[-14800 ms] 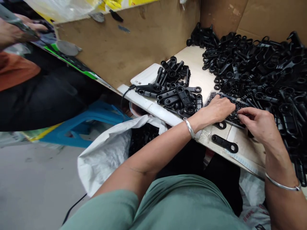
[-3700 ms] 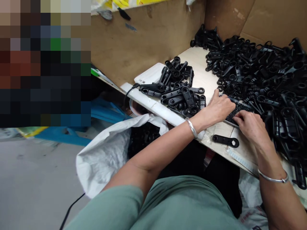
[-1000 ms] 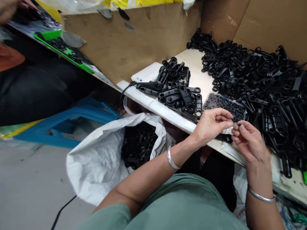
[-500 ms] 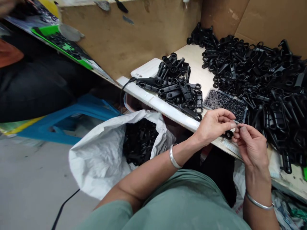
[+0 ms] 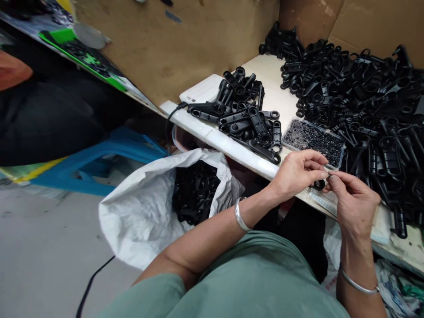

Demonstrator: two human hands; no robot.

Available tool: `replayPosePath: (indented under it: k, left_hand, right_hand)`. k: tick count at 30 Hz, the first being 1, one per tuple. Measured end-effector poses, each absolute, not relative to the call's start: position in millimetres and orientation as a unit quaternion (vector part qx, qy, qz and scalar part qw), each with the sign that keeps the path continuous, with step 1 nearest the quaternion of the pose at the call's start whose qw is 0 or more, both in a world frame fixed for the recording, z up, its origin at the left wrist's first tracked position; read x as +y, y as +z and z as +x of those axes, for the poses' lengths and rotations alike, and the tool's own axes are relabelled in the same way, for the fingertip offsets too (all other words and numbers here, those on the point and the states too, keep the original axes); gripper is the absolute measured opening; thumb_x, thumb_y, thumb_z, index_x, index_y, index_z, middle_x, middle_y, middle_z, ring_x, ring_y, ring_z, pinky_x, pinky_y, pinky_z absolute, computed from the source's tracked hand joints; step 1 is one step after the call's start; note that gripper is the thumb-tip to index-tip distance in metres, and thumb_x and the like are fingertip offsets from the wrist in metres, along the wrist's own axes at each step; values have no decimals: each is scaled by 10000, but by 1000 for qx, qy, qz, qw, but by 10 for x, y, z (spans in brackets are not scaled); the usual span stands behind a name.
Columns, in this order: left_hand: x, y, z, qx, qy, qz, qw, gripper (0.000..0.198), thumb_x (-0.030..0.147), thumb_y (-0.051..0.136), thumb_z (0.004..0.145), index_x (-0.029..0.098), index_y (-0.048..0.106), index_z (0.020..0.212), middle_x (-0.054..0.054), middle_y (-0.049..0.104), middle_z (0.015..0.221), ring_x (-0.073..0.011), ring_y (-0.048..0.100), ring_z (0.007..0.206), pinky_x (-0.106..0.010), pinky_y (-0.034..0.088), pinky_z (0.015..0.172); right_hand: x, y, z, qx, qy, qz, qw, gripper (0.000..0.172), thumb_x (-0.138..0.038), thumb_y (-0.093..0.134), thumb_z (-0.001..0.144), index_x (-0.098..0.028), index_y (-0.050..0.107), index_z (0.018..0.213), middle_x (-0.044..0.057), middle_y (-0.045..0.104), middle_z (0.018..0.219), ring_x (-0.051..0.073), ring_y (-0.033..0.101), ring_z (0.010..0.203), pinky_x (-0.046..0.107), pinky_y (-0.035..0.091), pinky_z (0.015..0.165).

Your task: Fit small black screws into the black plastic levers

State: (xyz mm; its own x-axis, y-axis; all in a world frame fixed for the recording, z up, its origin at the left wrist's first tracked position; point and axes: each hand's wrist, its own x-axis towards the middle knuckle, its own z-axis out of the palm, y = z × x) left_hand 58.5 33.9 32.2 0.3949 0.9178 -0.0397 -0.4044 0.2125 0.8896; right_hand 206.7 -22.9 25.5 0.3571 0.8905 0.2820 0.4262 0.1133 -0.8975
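My left hand [image 5: 300,173] and my right hand [image 5: 356,201] meet fingertip to fingertip over the table's front edge. Each is pinched closed, and whatever sits between the fingertips is too small to make out. Just behind them lies a clear plastic box [image 5: 314,140] full of tiny dark and silvery pieces. Below the left fingers, a round black plastic part [image 5: 319,184] shows at the table edge, mostly covered by the hands. A pile of black plastic arms [image 5: 247,117] with ringed ends lies to the left of the box.
A large heap of black plastic parts [image 5: 361,95] covers the table's right side, against cardboard walls [image 5: 172,48]. Below the edge, a white sack [image 5: 132,216] holds more black parts. A blue stool [image 5: 89,161] and a person in dark clothing [image 5: 56,119] are at left.
My right hand has turned, its back now showing more, while the fingertips stay together with the left ones. The whole view has shifted slightly.
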Motion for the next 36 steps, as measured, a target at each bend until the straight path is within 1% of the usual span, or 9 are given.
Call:
replayPosePath:
  k: [7, 13, 18, 21, 24, 27, 30, 33, 36]
  left_hand:
    - [322, 348, 584, 317, 459, 439, 704, 202, 6, 715, 686, 126, 668, 842, 20, 688, 687, -67, 649, 632, -156, 516, 621]
    - [305, 378, 604, 310, 472, 450, 692, 161, 11, 715, 708, 132, 675, 806, 17, 700, 691, -77, 666, 647, -157, 529, 626]
    - [282, 367, 631, 303, 472, 470, 682, 131, 29, 715, 736, 145, 682, 788, 5, 709, 727, -95, 682, 696, -178, 536, 659]
    - [280, 339, 650, 300, 475, 480, 674, 133, 19, 704, 739, 145, 683, 776, 8, 700, 714, -92, 670, 687, -179, 520, 648]
    - [288, 302, 658, 298, 464, 492, 674, 119, 34, 694, 756, 144, 683, 800, 8, 701, 716, -96, 669, 679, -190, 526, 645]
    - [294, 283, 611, 294, 448, 530, 657, 105, 73, 694, 792, 150, 688, 864, -5, 731, 781, -118, 703, 744, -217, 563, 720]
    - [287, 293, 478, 306, 435, 642, 552, 99, 127, 691, 851, 156, 697, 945, -41, 760, 922, -160, 722, 883, -271, 572, 844]
    - [266, 291, 318, 337, 383, 787, 346, 145, 123, 682, 877, 148, 685, 1020, -86, 749, 1056, -217, 682, 1043, -351, 536, 953]
    - [232, 241, 235, 337, 283, 874, 207, 182, 52, 611, 892, 128, 651, 1051, -105, 733, 1064, -236, 650, 1076, -377, 522, 947]
  right_hand:
    - [-303, 385, 1997, -549, 139, -668, 483, 151, -359, 749, 838, -211, 774, 849, -21, 692, 645, 136, 643, 561, 286, 540, 614]
    - [-366, 454, 1993, -592, 115, -662, 444, 173, -358, 717, 873, -209, 771, 943, 13, 747, 766, 162, 699, 626, 308, 579, 639]
    - [-384, 490, 2020, -582, 114, -663, 456, 187, -379, 729, 867, -220, 769, 957, 6, 742, 737, 176, 703, 621, 322, 586, 622]
    - [-383, 490, 2059, -603, 86, -674, 418, 196, -404, 706, 886, -233, 770, 958, 11, 744, 751, 178, 702, 633, 332, 577, 640]
    - [-372, 458, 2098, -630, 44, -676, 379, 190, -403, 675, 905, -239, 769, 932, 22, 753, 790, 179, 698, 643, 344, 568, 664]
    - [-365, 405, 2114, -627, 38, -673, 390, 181, -394, 680, 895, -233, 763, 901, 22, 751, 788, 172, 687, 625, 334, 562, 652]
    - [-372, 350, 2123, -611, 59, -677, 406, 178, -389, 700, 867, -223, 762, 882, 13, 739, 744, 162, 664, 579, 315, 550, 611]
    - [-383, 311, 2144, -626, 71, -670, 394, 152, -359, 700, 851, -221, 756, 826, 0, 722, 693, 149, 640, 546, 298, 537, 592]
    - [-385, 283, 2164, -660, 68, -657, 358, 144, -324, 673, 853, -223, 741, 778, -2, 711, 667, 147, 629, 542, 288, 523, 574]
